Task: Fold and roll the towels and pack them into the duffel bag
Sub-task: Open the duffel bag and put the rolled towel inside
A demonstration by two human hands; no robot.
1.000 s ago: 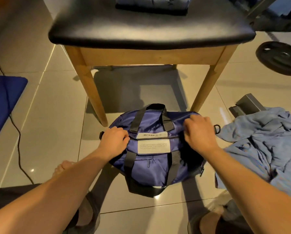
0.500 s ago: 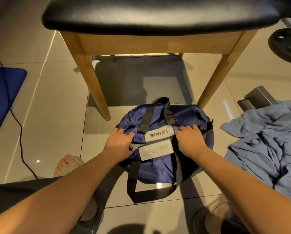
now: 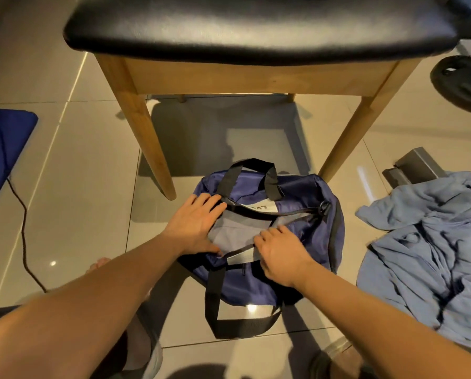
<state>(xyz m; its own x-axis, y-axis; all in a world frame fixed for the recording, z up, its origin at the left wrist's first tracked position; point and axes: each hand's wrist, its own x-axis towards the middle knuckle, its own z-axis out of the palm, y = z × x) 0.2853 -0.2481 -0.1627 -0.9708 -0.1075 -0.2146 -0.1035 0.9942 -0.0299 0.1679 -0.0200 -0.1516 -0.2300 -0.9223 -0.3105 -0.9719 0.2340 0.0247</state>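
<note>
A navy duffel bag (image 3: 297, 192) with black straps lies on the tiled floor in front of a stool. Its zipper mouth is pulled apart, showing grey lining (image 3: 237, 228). My left hand (image 3: 196, 225) rests at the left end of the opening, fingers spread over the far edge. My right hand (image 3: 278, 255) grips the near edge of the opening. A crumpled light blue towel (image 3: 425, 242) lies in a heap on the floor to the right of the bag.
A wooden stool (image 3: 136, 124) with a black padded seat stands just beyond the bag. A blue mat (image 3: 2, 149) and a black cable (image 3: 24, 231) lie at left. A black weight plate (image 3: 463, 83) and a grey metal block (image 3: 414, 168) sit at right.
Both hands have moved along the zipper and spread the bag's mouth apart, so the grey lining now shows. The view has tilted down slightly.
</note>
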